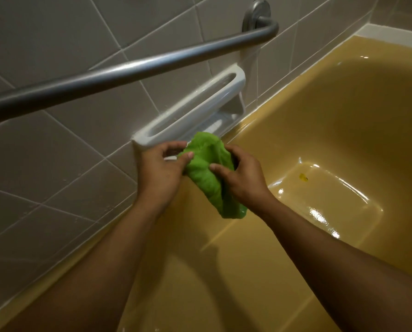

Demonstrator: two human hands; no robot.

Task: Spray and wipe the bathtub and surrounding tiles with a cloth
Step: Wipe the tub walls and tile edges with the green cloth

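A bright green cloth (pixel 207 168) is bunched between both hands, just in front of the white ceramic soap dish (pixel 200 109) set in the wall. My left hand (pixel 162 168) pinches the cloth's upper left edge. My right hand (pixel 241 173) grips its right side, and a loose end hangs down below. Both hands hover over the mustard-yellow bathtub (pixel 332 116), near its rim along the wall. Grey wall tiles (pixel 56 152) with pale grout fill the left side. No spray bottle is in view.
A grey metal grab bar (pixel 128 70) runs diagonally across the wall above the soap dish, fixed by a round flange (pixel 256 14). The tub floor (pixel 332 195) is wet and shiny, with a small yellow speck (pixel 303 177) on it.
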